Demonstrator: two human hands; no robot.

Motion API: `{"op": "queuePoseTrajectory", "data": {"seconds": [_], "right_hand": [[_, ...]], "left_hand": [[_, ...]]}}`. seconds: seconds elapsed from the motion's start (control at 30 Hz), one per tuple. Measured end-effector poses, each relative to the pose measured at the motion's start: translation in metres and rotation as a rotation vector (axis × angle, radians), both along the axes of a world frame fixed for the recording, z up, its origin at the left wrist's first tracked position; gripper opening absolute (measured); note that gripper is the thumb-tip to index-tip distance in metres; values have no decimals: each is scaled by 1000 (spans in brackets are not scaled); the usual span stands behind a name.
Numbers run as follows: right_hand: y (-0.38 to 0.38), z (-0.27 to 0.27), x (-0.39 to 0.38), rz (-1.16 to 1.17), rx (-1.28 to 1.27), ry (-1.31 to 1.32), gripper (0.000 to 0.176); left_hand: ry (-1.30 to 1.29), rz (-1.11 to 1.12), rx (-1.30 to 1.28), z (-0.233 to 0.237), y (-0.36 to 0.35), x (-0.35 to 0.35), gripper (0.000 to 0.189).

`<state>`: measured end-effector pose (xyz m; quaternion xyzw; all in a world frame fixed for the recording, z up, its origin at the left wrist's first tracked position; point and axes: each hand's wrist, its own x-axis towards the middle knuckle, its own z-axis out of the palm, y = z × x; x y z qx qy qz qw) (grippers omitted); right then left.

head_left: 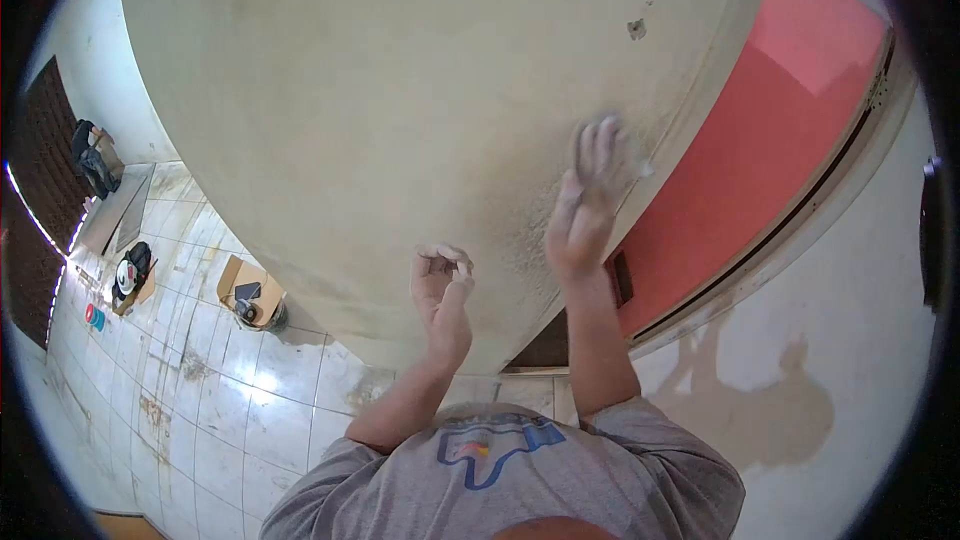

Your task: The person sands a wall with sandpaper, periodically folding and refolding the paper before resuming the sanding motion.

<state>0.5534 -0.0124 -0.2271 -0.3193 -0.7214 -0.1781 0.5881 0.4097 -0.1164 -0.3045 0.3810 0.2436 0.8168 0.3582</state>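
There are two bare hands, one left hand (440, 290) and one right hand (585, 205), both raised at one cream wall (400, 90), which bears one chipped spot (637, 28). One red wall (760, 140) stands beside it. On the one tiled floor (230, 410) lie one cardboard box (250, 290), one white round thing (126, 277), one small red-and-blue can (94, 316) and one dark bag (90, 160). One grey shirt (520, 480) shows below.
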Motion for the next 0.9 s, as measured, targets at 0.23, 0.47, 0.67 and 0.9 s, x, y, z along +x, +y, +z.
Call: {"op": "queuePoseTrajectory", "data": {"seconds": [0.23, 0.47, 0.67, 0.9], "right_hand": [[16, -112, 26, -40, -17, -20, 46], [3, 6, 16, -113, -21, 136, 44], [1, -70, -28, -81, -60, 112, 48], [3, -206, 12, -234, -215, 135, 48]], "left_hand": [[0, -59, -108, -22, 6, -39, 30], [145, -349, -194, -42, 20, -59, 24], [140, -496, -273, -76, 27, -55, 32], [242, -597, -335, -69, 19, -60, 35]]}}
